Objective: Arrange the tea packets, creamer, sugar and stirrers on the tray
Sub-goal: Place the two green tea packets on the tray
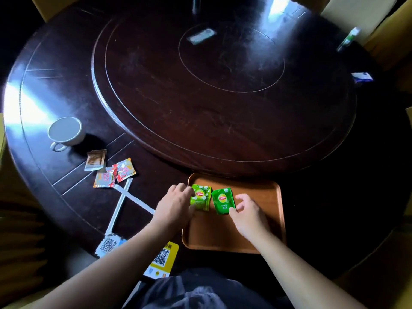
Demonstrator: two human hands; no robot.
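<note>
On the counter (156, 97): a dark round top with a raised turning disc is seen; a brown tray (234, 237) is set at its near edge, in front of the person.
Tray: two green tea packets are laid side by side in its far left part; the rest of its floor is bare.
Light packet (200, 197): the left one, pale green, is touched at its left edge by the left hand.
Dark packet (223, 200): the right one, deeper green, lies just beside the light packet and is tilted a little.
Left hand (176, 202): it is reached over the tray's left rim, fingers bent down onto the light packet's edge; whether the packet is pinched or only pressed cannot be told.
Right hand (249, 211): it is held over the tray with fingers loosely spread; the thumb tip is set at the dark packet's lower right corner, and nothing is gripped.
Sachets: a brown sachet (95, 160) and two orange sachets (114, 176) are left on the counter, well to the left of the tray.
Stirrers (127, 204): two white wrapped sticks are crossed on the counter between the sachets and the left forearm.
Cup (65, 132): a white cup is stood upright beyond the sachets.
Cards: a QR card (108, 244) and a yellow card (162, 259) are placed at the near edge.
</note>
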